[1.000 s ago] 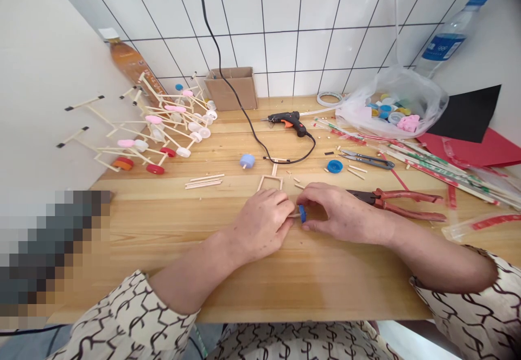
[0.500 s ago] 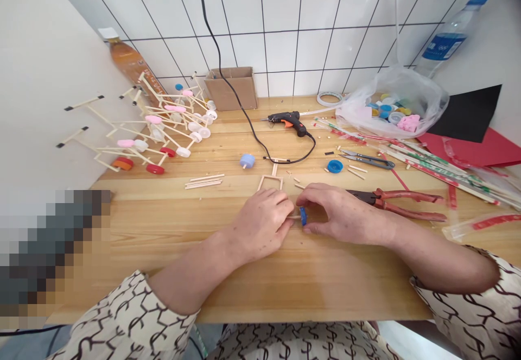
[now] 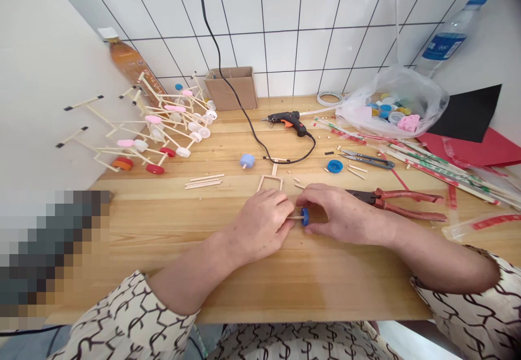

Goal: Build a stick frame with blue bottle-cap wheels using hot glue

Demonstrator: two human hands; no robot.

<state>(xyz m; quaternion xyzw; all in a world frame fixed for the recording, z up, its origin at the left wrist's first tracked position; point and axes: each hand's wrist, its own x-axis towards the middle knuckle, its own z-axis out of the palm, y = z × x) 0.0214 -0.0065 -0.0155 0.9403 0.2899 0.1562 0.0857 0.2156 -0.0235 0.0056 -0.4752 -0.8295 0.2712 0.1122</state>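
**Left hand** point(image 3: 260, 221): fingers curled and close together, tips pinching one end of a thin wooden stick point(image 3: 295, 218); heel of the hand near the tabletop.

**Right hand** point(image 3: 342, 214): thumb and forefinger pinching the rim of a blue bottle cap point(image 3: 305, 216); other fingers curled beside them.

**Cap position**: on edge between both hands, on the stick's far end; just in front of a rectangular popsicle-stick frame point(image 3: 269, 182); contact with the table cannot be told.

**Near right hand**: red-handled pliers point(image 3: 401, 206) beside the little finger side; a flat blue cap point(image 3: 335, 166) and snips point(image 3: 366, 159) beyond.

**Table, far side**: wooden tabletop point(image 3: 285, 278); hot glue gun point(image 3: 287, 121) with black cord; pale blue wheel point(image 3: 247, 160); loose sticks point(image 3: 203, 181); finished stick-and-cap wheeled frames point(image 3: 163, 129) at left; plastic bag of caps point(image 3: 393, 105) at right; cardboard box point(image 3: 230, 88) against the tile.
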